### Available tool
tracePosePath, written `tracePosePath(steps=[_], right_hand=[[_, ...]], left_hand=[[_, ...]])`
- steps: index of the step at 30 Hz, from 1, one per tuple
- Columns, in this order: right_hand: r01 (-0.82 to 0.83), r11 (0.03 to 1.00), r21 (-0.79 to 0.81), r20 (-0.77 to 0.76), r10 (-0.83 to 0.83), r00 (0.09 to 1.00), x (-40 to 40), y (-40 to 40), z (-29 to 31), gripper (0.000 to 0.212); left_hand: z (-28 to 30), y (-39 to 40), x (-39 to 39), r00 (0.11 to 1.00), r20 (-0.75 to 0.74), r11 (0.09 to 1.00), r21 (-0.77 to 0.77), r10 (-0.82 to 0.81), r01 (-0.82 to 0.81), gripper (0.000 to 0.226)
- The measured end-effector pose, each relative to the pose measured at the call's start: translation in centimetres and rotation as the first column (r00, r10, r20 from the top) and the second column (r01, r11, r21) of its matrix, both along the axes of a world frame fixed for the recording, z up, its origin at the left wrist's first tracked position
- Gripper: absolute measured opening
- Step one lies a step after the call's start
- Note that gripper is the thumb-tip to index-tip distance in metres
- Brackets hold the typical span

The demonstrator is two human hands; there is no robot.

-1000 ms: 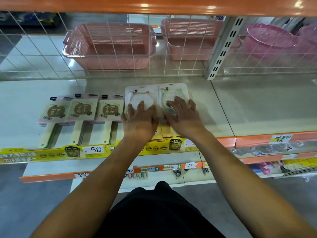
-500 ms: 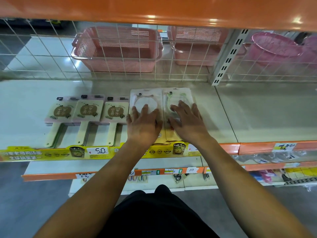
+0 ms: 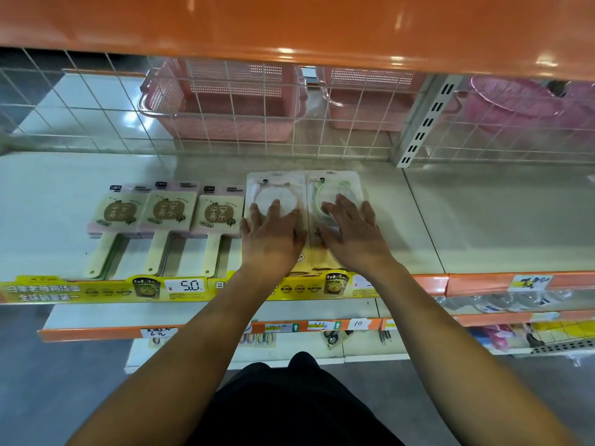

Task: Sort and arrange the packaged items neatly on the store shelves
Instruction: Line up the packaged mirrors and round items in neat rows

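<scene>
On the shelf [image 3: 483, 220], three paddles [image 3: 167, 214] lie aligned; the left hand [image 3: 272, 239] and right hand [image 3: 354, 236], flat and apart, press two packs [image 3: 322, 185], seemingly nearly squared.

Store aisle: pale shelf board [image 3: 483, 214] with orange front rail [image 3: 483, 280], yellow promo strip [image 3: 96, 289] with a 5.0 price tag [image 3: 186, 286], glossy orange shelf edge [image 3: 289, 24] overhead catching ceiling-light glare. White wire grid back panel [image 3: 96, 117] and slotted white upright [image 3: 425, 120], behind them pink plastic baskets [image 3: 225, 101] and shiny pale floor tiles [image 3: 80, 104]. Lower orange-edged shelves [image 3: 96, 333] below, grey floor [image 3: 48, 381] underfoot.
</scene>
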State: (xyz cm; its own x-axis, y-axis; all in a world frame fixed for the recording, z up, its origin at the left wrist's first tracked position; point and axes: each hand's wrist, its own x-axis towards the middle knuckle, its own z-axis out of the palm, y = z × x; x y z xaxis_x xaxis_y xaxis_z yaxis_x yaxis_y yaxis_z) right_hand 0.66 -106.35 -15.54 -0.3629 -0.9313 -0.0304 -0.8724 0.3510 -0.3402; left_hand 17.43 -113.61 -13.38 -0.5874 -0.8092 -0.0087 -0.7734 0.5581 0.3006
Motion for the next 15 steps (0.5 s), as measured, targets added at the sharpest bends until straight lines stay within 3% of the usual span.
tracePosePath(steps=[10, 15], right_hand=[[0.072, 0.997, -0.013, 0.021, -0.072, 0.997, 0.7, 0.4, 0.5, 0.053], [0.114, 0.98, -0.161, 0.006, -0.114, 0.993, 2.6, -0.6, 2.2, 0.056]], left_hand=[[-0.2, -0.1, -0.1, 1.0, -0.012, 1.0, -0.004, 0.007, -0.007, 0.05], [-0.1, -0.2, 1.5, 0.995, -0.093, 0.995, -0.093, 0.032, -0.041, 0.053]])
